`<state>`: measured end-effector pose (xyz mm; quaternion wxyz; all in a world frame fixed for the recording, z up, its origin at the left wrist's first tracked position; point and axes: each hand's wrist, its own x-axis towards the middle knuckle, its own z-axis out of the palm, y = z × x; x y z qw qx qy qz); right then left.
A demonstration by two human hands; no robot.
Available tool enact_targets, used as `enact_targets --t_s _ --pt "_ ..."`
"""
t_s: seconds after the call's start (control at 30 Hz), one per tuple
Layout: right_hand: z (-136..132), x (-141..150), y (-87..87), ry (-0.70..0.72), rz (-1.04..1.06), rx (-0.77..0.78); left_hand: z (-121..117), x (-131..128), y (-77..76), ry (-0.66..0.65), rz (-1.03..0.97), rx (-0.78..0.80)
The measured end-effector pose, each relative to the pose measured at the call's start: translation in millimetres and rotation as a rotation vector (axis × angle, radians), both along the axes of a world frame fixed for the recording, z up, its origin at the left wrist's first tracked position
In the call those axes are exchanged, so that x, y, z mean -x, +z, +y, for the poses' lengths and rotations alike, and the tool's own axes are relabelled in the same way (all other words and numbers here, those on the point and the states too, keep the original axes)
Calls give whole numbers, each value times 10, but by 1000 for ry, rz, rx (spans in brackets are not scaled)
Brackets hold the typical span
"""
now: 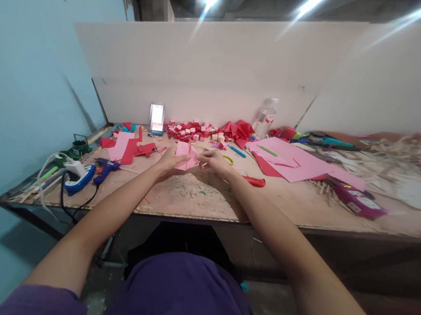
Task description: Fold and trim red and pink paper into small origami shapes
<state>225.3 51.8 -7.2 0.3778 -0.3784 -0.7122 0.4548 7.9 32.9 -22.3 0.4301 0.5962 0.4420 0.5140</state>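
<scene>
A creased piece of pink paper [185,150] is held up above the middle of the wooden table. My left hand [169,160] is closed on its left and lower part. At its right edge, the fingers of my right hand [215,162] pinch the paper; their tips are small and partly hidden. Just behind my right hand lies a yellow ring-like handle [228,159]. A red-handled tool [254,181] rests to the right of that hand. Green specks are scattered on the tabletop below the paper.
Many small red and pink paper cubes [190,131] are heaped at the back. Pink sheets [290,159] lie to the right, near a clear bottle [265,117]. At left are a blue glue gun [105,170], a power strip [79,180] with cords, and a phone [156,118] standing upright.
</scene>
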Motion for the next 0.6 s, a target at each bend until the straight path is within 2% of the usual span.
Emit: enact_targets --t_s 0.37,0.6 --pt "-24 20 4 15 67 60 -110 -50 21 -115 13 28" --pt "-11 18 -12 -6 80 45 -130 -54 40 -129 20 32"
